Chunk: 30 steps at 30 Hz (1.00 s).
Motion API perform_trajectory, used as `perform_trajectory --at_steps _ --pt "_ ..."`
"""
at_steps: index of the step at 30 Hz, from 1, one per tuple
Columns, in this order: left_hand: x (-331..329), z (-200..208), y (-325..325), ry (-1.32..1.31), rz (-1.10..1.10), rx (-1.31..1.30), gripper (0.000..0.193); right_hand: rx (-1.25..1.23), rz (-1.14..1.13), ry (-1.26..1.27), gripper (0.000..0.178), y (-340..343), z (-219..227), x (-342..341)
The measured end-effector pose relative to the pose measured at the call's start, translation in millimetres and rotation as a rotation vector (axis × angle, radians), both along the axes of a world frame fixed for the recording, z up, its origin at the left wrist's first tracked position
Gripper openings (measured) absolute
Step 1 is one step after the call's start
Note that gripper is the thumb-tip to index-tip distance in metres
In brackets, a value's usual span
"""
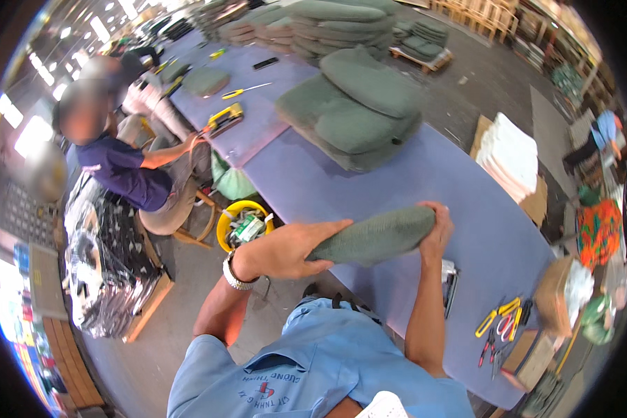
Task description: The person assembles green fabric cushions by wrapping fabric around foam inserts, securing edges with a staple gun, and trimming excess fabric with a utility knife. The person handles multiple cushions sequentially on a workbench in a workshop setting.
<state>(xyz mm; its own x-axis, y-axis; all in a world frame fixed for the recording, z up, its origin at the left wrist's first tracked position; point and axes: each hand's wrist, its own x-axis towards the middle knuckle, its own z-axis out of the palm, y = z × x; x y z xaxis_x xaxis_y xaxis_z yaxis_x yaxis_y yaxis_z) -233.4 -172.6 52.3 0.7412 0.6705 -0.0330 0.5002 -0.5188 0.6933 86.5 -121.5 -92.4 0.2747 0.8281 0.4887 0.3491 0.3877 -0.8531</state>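
A green fabric-covered seat cushion [373, 237] is held up, tilted on edge, over the near side of the table. My left hand [282, 249] grips its left end, thumb and fingers on either side. Around the cushion's right end wrap the fingers of my right hand [435, 232]. Beyond it on the table lie several more green cushions [348, 115], piled loosely. Beside my right forearm rests a dark and silver hand tool [451, 287], partly hidden by the arm.
Pliers and cutters [501, 320] lie at the table's right end, near a cardboard box [556, 296]. A yellow bucket [224, 226] stands on the floor at left. A seated co-worker [129, 167] reaches toward a yellow tool [225, 118]. Cushion stacks [334, 28] rise at the back.
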Motion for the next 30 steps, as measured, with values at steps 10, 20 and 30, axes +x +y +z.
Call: perform_trajectory --at_steps 10,20,30 --pt "-69.7 -82.1 -33.6 -0.211 0.326 -0.032 0.073 -0.136 -0.277 0.094 0.049 -14.2 -110.8 8.9" --pt "-150.8 -204.8 -48.0 -0.266 0.461 -0.050 0.066 -0.330 -0.173 0.993 0.061 -66.6 -239.0 43.1" --pt "-98.9 -255.7 -8.2 -0.851 0.831 -0.827 0.080 -0.331 0.135 -0.314 0.081 -107.8 129.8 -19.6"
